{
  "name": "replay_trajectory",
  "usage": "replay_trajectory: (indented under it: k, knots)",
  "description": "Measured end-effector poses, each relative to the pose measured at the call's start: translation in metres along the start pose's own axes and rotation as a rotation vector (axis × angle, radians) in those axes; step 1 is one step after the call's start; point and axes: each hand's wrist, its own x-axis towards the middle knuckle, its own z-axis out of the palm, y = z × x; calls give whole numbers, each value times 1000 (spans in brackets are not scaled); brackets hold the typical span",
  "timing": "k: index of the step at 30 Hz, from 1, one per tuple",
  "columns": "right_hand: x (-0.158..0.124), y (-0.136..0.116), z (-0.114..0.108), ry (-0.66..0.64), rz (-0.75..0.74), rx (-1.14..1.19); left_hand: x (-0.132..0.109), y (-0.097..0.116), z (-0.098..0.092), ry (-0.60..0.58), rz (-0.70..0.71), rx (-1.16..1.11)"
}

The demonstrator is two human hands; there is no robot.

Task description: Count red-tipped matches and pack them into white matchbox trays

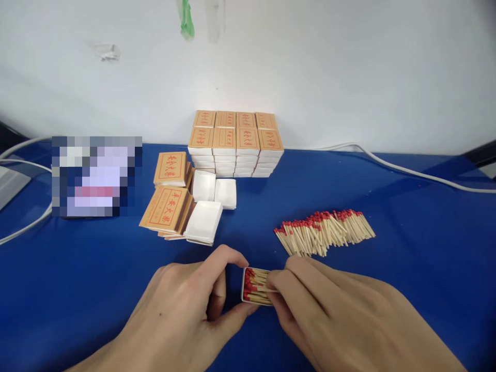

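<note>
A small white matchbox tray (243, 285) with red-headed matches in it lies at the front middle. My left hand (189, 294) grips the tray, index finger at its far left corner and thumb along its near side. My right hand (321, 299) covers the tray's right end, its thumb and fingers closed on a match (263, 290) that lies level over the others. Behind the right hand a loose pile of matches (325, 231) is spread on the blue table (251, 227), heads pointing away from me.
Stacked orange matchboxes (236, 142) stand against the white wall (310, 77). Left of them are flat orange sleeves (165, 209) and empty white trays (204, 219). A blurred-out device (101, 175) lies at the left. White cables (406, 173) run along both sides.
</note>
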Motion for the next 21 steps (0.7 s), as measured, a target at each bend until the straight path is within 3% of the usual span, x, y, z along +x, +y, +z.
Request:
replay_trajectory:
  k: [16,21]
  knots:
    - [1,5,-4,9,46,100,0,0,-1,22,52,36]
    - [1,6,-4,-53,80,160,0,0,0,10,34,25]
